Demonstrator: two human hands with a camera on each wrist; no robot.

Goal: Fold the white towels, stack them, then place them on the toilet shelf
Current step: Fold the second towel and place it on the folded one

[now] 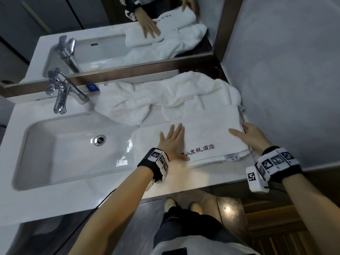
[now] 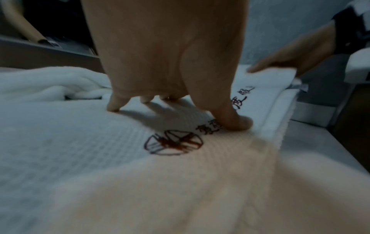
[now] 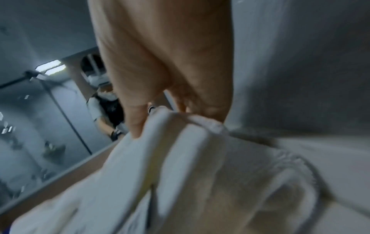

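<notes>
A white towel with dark red embroidered lettering (image 1: pixel 200 133) lies folded flat on the counter to the right of the sink. My left hand (image 1: pixel 172 142) presses flat on its left half with straight, spread fingers; the left wrist view shows the fingertips (image 2: pixel 238 121) on the weave (image 2: pixel 80 142) by the logo. My right hand (image 1: pixel 248 134) grips the towel's right end, thumb on top and fingers under the layers (image 3: pixel 180 142). A second white towel (image 1: pixel 165 96) lies crumpled behind it, against the mirror frame.
The white sink basin (image 1: pixel 55 144) with its drain (image 1: pixel 100 140) takes up the counter's left. A chrome faucet (image 1: pixel 62 91) stands behind it. A grey wall (image 1: pixel 285 80) closes off the right side, a framed mirror (image 1: pixel 128 34) the back.
</notes>
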